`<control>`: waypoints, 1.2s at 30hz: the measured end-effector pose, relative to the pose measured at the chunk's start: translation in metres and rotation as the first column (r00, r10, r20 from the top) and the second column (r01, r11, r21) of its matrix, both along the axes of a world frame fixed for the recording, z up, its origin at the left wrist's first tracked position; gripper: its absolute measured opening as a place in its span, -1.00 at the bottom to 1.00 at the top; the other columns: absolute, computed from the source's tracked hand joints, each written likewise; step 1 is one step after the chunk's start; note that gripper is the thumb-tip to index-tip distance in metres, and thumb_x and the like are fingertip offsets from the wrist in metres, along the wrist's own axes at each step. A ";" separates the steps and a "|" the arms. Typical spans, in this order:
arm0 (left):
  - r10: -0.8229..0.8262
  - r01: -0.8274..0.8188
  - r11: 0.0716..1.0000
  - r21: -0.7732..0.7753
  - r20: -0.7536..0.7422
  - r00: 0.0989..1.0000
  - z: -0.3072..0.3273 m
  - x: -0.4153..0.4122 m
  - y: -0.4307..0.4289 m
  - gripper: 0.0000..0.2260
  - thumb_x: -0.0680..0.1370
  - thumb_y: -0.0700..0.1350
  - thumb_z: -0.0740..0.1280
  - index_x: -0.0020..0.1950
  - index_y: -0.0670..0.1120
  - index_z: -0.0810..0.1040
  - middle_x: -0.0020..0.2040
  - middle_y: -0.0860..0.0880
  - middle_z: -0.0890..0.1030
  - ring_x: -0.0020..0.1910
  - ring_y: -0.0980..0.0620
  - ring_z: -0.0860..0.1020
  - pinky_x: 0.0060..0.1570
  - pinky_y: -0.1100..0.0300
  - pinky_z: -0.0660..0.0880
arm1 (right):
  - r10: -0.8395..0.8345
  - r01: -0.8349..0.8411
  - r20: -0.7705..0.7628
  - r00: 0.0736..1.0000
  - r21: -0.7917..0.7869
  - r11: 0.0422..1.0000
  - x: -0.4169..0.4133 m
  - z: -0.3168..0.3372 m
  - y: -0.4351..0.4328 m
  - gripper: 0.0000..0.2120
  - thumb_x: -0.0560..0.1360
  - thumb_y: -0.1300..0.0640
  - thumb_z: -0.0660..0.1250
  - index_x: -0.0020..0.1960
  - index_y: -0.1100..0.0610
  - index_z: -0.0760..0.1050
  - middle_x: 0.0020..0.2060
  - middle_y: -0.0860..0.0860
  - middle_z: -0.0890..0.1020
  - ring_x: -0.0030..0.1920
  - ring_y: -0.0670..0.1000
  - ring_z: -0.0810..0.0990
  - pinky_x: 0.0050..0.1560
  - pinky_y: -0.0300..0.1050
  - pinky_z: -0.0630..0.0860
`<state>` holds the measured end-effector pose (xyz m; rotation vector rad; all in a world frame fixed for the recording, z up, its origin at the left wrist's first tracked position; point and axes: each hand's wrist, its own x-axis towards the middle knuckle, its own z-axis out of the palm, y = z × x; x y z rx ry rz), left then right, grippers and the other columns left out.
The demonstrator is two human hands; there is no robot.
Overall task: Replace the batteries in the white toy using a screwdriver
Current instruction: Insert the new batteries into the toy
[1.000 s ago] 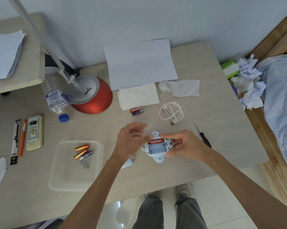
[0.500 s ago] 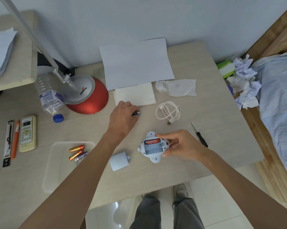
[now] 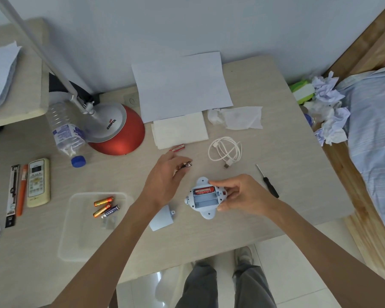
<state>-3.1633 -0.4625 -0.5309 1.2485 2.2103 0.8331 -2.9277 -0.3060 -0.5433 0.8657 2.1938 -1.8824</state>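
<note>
The white toy (image 3: pixel 206 200) lies bottom-up near the table's front edge. Its battery bay is uncovered, with one red battery (image 3: pixel 203 189) in the top slot and the lower slots bare. My right hand (image 3: pixel 238 192) grips the toy's right side. My left hand (image 3: pixel 165 176), left of the toy, pinches a dark battery (image 3: pixel 186 165) at its fingertips, just above the tabletop. Another red battery (image 3: pixel 177 148) lies on the table beyond it. The toy's cover (image 3: pixel 161 218) rests by my left wrist. A black screwdriver (image 3: pixel 267 181) lies to the right.
A clear plastic tray (image 3: pixel 76 238) at the front left holds three batteries (image 3: pixel 105 206). Behind are a red lamp base (image 3: pixel 118 132), a water bottle (image 3: pixel 66 132), paper sheets (image 3: pixel 180 85), a tissue (image 3: pixel 238 117) and a coiled white cable (image 3: pixel 225 150). A remote (image 3: pixel 38 182) lies far left.
My left hand went from the toy to the red batteries behind it, took one, and now draws back toward the toy with it. My right hand kept its hold.
</note>
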 end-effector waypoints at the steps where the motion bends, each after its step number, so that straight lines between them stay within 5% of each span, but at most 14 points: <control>1: 0.031 -0.033 0.999 0.028 0.086 0.996 0.008 0.005 -0.002 -0.83 0.67 -0.15 0.44 0.24 0.00 0.72 0.06 0.07 0.63 0.05 0.10 0.61 0.06 0.23 0.52 | -0.001 0.001 0.002 1.000 0.006 1.000 0.000 0.000 0.000 -0.25 0.32 0.35 0.73 0.45 0.01 0.63 0.15 -0.11 0.80 0.13 -0.09 0.80 0.19 -0.11 0.73; 5: 0.079 -0.104 0.992 0.066 0.310 0.948 0.039 0.026 -0.009 -0.89 0.62 -0.16 0.52 0.08 0.04 0.70 -0.03 0.17 0.73 -0.01 0.10 0.68 0.00 0.23 0.57 | -0.004 0.004 -0.001 1.000 0.011 1.000 -0.001 -0.001 -0.001 -0.25 0.32 0.34 0.73 0.45 0.01 0.63 0.17 -0.06 0.80 0.13 -0.07 0.80 0.21 -0.05 0.73; 14: 0.065 -0.058 0.998 -0.035 0.276 0.959 0.022 0.052 -0.037 -0.80 0.47 -0.12 0.64 -0.01 0.13 0.75 -0.01 0.21 0.74 -0.01 0.11 0.64 0.00 0.34 0.49 | 0.003 -0.003 -0.021 1.000 -0.020 1.000 -0.002 0.001 -0.001 -0.26 0.34 0.38 0.70 0.47 0.08 0.62 0.18 -0.03 0.80 0.16 -0.01 0.80 0.22 0.00 0.73; 19: 0.030 -0.041 0.997 0.062 0.162 0.986 0.012 0.051 -0.041 -0.75 0.41 -0.14 0.69 -0.01 0.10 0.76 0.12 0.23 0.67 0.17 0.10 0.57 0.10 0.44 0.40 | 0.006 -0.006 -0.012 1.000 -0.010 1.000 -0.002 0.001 -0.002 -0.25 0.34 0.35 0.71 0.48 0.07 0.61 0.19 -0.01 0.80 0.15 -0.02 0.81 0.23 0.02 0.73; 28: 0.096 -0.087 0.995 -0.047 0.222 0.970 0.002 0.043 -0.047 -0.77 0.43 -0.05 0.69 0.06 0.15 0.83 0.27 0.23 0.68 0.26 0.19 0.63 0.29 0.04 0.60 | 0.017 -0.017 -0.025 1.000 -0.001 1.000 -0.002 0.005 -0.002 -0.25 0.35 0.36 0.70 0.49 0.07 0.59 0.22 -0.01 0.78 0.16 -0.05 0.80 0.22 -0.05 0.73; 36: 0.069 -0.057 0.997 -0.048 0.306 0.949 0.003 0.045 -0.041 -0.76 0.54 -0.10 0.61 0.18 0.10 0.81 0.24 0.19 0.73 0.23 0.21 0.67 0.29 0.19 0.57 | 0.003 -0.003 -0.033 0.999 -0.018 1.000 -0.001 0.002 -0.003 -0.26 0.34 0.38 0.70 0.46 0.05 0.61 0.19 0.00 0.80 0.16 -0.01 0.81 0.22 0.01 0.73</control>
